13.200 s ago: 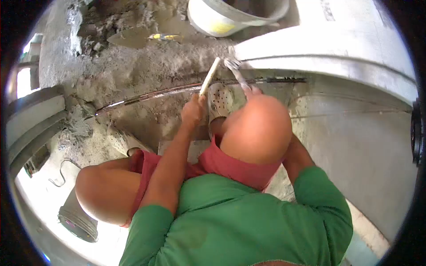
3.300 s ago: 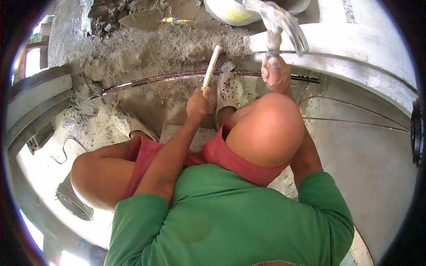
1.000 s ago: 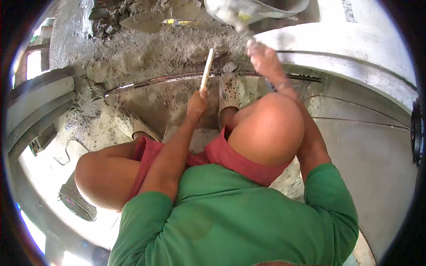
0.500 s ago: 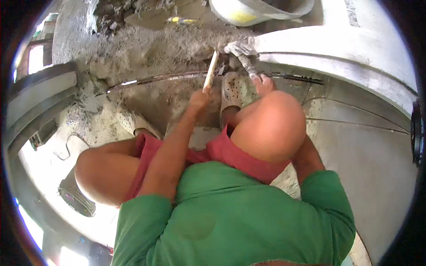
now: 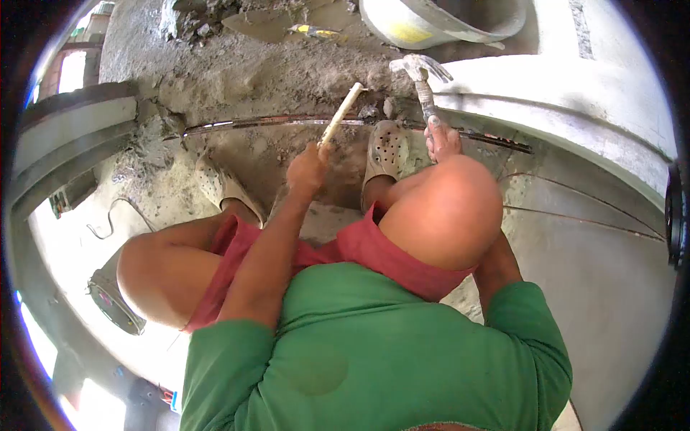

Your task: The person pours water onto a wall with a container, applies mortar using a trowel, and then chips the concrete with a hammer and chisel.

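My left hand [image 5: 307, 169] is closed around the lower end of a pale stick [image 5: 341, 115], which slants up and to the right over the rough, dirt-covered ground [image 5: 280, 75]. The stick's far end hides where, or whether, it touches the ground. A claw hammer [image 5: 422, 86] with a grey, crusted head is gripped by its handle in my right hand [image 5: 443, 139], just beyond my right knee. The hammer head is right of the stick's tip, apart from it, near the edge of a white ledge [image 5: 546, 90].
A whitish bucket [image 5: 402, 29] lies tilted at the top. Left of it are a trowel-like blade [image 5: 251, 26] and a yellow-and-dark tool [image 5: 313, 31]. Thin metal bars [image 5: 287, 121] cross the gap before my clogs [image 5: 388, 147]. A round fan-like object [image 5: 115, 305] stands at left.
The hammer has moved up and to the right, away from the stick; its head was blurred before. My left hand has shifted slightly left, and the stick leans more to the right. The view has shifted a little.
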Available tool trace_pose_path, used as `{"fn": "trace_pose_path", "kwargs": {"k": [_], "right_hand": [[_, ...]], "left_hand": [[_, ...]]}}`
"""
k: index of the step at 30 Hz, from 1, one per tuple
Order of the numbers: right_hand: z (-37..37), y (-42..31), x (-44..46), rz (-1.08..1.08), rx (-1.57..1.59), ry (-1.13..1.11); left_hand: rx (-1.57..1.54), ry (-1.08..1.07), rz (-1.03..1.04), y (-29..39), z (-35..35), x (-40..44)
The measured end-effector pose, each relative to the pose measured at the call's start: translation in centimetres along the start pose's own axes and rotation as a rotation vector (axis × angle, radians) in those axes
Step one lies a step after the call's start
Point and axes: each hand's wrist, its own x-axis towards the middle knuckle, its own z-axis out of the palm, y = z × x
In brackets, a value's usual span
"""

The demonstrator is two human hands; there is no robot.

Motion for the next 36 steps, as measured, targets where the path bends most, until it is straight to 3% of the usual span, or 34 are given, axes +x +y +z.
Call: {"fn": "trace_pose_path", "kwargs": {"k": [5,7,11,12,15,17,18,19,21,22,23,27,29,30,34,35,36], "right_hand": [[0.2,0.7,0.6,-0.040,-0.002,-0.044],[-0.2,1.3,1.5,-0.256,-0.077,-0.082],[-0.5,1.2,1.8,-0.446,-0.144,-0.063],[0.0,4.4,3.4,-0.633,-0.289,0.146],[1.4,6.4,5.1,-0.711,-0.335,0.207],[2.0,4.1,5.4,-0.489,-0.795,0.030],[2.2,2.8,5.5,-0.382,-0.853,0.015],[2.5,0.3,5.3,-0.398,-0.845,0.015],[2.4,-2.6,2.5,-0.408,-0.384,-0.008],[1.7,-2.4,3.4,-0.598,-0.363,0.003],[1.2,-2.5,3.6,-0.596,-0.355,-0.005],[0.4,1.4,5.1,-0.980,-0.539,0.167],[1.4,3.0,4.4,-0.768,-0.555,0.068],[2.5,3.0,4.8,-0.478,-0.849,0.078],[2.5,0.6,4.3,-0.402,-0.656,0.170],[1.9,-1.2,3.8,-0.366,-0.442,0.009],[1.4,-2.1,3.3,-0.413,-0.391,0.024]], "left_hand": [[0.002,0.029,0.023,-1.5,1.1,0.7],[-0.022,0.022,0.023,-1.8,1.6,0.9],[-0.043,-0.011,-0.021,-1.9,2.4,1.1],[-0.047,-0.020,-0.027,-2.0,2.7,1.3],[-0.051,-0.024,-0.073,-1.5,2.8,1.2],[-0.070,-0.041,-0.062,-1.5,2.6,1.2],[-0.086,-0.059,-0.051,-1.5,2.3,1.2],[-0.083,-0.042,-0.054,-1.5,1.9,1.8],[-0.094,-0.057,-0.066,-1.6,2.6,1.2],[-0.087,-0.055,-0.074,-1.6,2.6,1.3],[-0.100,-0.058,-0.076,-1.4,2.4,1.4],[-0.123,-0.073,-0.095,-1.2,2.3,1.0],[-0.121,-0.070,-0.091,-1.5,2.3,0.9],[-0.123,-0.069,-0.083,-1.4,2.4,1.1],[-0.204,-0.026,-0.063,-1.5,2.4,0.4],[-0.173,-0.066,-0.084,-1.2,2.3,0.0],[-0.146,-0.087,-0.099,-0.9,1.9,0.6]]}}
